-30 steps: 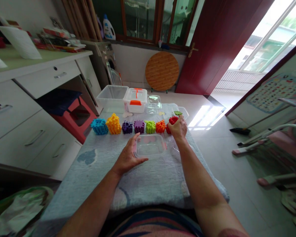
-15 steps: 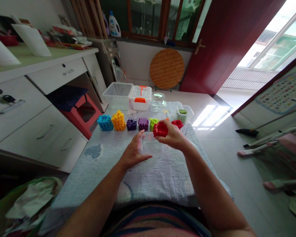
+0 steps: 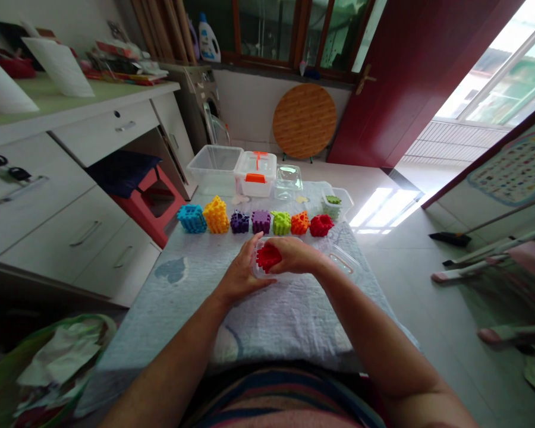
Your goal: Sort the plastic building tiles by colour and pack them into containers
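Observation:
My left hand (image 3: pixel 238 274) grips the left end of a small clear plastic box (image 3: pixel 257 272), thumb and fingers on opposite sides of it. Inside the box, my right hand (image 3: pixel 295 254) is closed on a red toothed block (image 3: pixel 266 258), whose far side is hidden by the fingers. A clear lid (image 3: pixel 344 259) lies on the cloth to the right. Behind the box runs a row of interlocking cube blocks: blue (image 3: pixel 191 219), yellow (image 3: pixel 216 215), dark purple (image 3: pixel 239 222), purple (image 3: pixel 261 222), green (image 3: pixel 281 223), orange (image 3: pixel 300 222) and red (image 3: pixel 321 225).
At the table's far edge stand a large clear bin (image 3: pixel 216 166), a box with orange latches (image 3: pixel 256 172) and another clear container (image 3: pixel 289 180). A small tub with green pieces (image 3: pixel 333 202) sits at the far right. A pink stool (image 3: pixel 160 205) stands left of the table.
My right hand has moved down and left, bringing the red block into the clear box. The orange block and the lid now show more fully. My left hand keeps its hold.

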`<state>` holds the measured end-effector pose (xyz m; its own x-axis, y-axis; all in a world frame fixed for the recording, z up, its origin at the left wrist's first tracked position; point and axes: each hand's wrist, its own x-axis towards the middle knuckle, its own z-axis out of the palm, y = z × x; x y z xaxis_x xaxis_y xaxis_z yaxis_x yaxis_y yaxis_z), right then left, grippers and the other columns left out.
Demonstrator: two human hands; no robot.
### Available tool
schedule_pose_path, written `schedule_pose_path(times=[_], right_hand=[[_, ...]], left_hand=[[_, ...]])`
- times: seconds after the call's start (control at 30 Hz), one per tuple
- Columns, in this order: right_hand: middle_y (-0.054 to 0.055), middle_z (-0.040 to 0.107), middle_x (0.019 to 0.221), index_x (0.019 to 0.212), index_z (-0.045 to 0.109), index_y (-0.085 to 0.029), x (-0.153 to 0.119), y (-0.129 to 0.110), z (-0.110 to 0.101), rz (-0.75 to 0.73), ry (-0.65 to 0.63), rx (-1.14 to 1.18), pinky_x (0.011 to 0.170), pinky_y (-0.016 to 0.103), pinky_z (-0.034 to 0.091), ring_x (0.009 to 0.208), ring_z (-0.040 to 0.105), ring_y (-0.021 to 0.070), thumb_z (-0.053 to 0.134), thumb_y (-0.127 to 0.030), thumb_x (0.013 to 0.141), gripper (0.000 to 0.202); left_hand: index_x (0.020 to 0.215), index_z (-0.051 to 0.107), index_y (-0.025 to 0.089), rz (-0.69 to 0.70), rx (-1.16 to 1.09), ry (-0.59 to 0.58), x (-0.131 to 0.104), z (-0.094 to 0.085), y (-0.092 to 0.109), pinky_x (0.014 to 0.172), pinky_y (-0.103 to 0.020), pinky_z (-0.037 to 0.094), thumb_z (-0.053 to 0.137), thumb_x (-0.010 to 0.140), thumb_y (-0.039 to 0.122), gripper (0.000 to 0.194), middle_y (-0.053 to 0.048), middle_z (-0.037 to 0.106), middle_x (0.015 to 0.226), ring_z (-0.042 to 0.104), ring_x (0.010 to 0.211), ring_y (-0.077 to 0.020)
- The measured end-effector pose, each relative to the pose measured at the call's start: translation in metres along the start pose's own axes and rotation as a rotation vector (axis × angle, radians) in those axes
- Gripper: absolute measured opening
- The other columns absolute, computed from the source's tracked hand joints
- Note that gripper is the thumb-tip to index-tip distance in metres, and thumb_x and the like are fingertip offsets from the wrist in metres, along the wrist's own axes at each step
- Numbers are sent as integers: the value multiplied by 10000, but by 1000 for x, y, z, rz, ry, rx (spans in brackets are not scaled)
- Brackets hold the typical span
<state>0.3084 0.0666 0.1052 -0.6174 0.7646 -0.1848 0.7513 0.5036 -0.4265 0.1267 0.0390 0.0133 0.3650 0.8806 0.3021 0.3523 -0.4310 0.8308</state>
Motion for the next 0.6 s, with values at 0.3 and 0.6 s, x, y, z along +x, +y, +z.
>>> schedule_pose_path(times=[0.3, 0.6], right_hand=[[89, 698, 1096, 1223, 588, -174, 8, 4, 2, -78, -87, -99, 751, 258, 440, 963, 639, 218, 728, -247, 713, 534], [81, 698, 1048, 1198, 617, -169, 7, 4, -15, -86, -259, -109, 673, 241, 440, 847, 637, 177, 714, -219, 738, 473]], left_hand=[[1495, 250, 234, -19, 2, 18, -1, 1, 4, 1122, -516, 367, 849, 624, 445, 1078, -157, 390, 1490, 436, 1345, -337], [1489, 259, 238, -36, -34, -1, -1, 2, 6, 1094, -525, 400, 855, 616, 443, 1077, -160, 428, 1456, 470, 1319, -339]])
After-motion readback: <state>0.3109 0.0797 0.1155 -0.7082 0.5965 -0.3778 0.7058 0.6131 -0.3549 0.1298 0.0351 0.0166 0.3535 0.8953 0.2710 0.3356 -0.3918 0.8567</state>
